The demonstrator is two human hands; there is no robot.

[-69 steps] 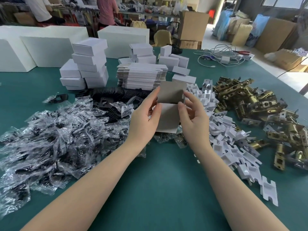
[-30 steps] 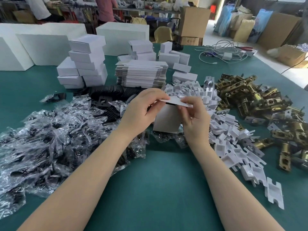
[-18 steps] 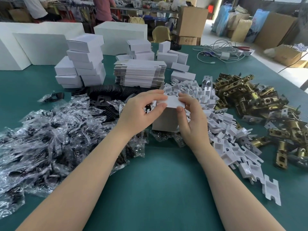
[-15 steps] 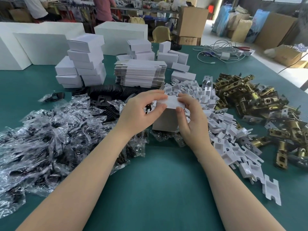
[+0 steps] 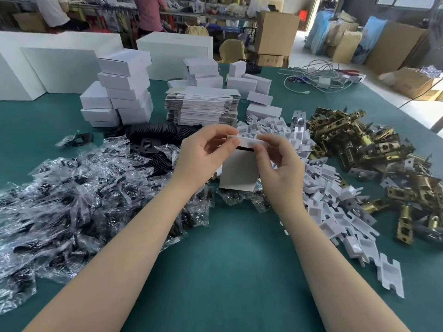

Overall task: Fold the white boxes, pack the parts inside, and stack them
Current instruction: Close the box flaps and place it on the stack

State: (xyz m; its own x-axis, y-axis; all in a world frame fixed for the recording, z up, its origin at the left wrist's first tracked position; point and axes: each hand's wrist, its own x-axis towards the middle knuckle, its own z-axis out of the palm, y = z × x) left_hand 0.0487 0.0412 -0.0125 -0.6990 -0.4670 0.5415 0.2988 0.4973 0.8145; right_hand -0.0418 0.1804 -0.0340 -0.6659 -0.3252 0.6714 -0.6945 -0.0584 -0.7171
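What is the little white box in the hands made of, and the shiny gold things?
The white box looks like thin matte cardboard: flat panels and a top flap folded along a crease. The gold latch parts look like brass-coloured metal, given their bright glints; solid brass or plating can't be told.

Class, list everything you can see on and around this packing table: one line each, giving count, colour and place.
box: one, white, upright, held mid-table
folded boxes: many, white, stacked far left
flat blanks: one stack, white, far centre
plastic bags: heap, clear, left
black plates: row, beyond the bags
white inserts: heap, right of the box
brass latches: heap, far right
cables: tangle, white, far right
table: one, green
left hand: pinches the box's top flap
right hand: pinches the same flap
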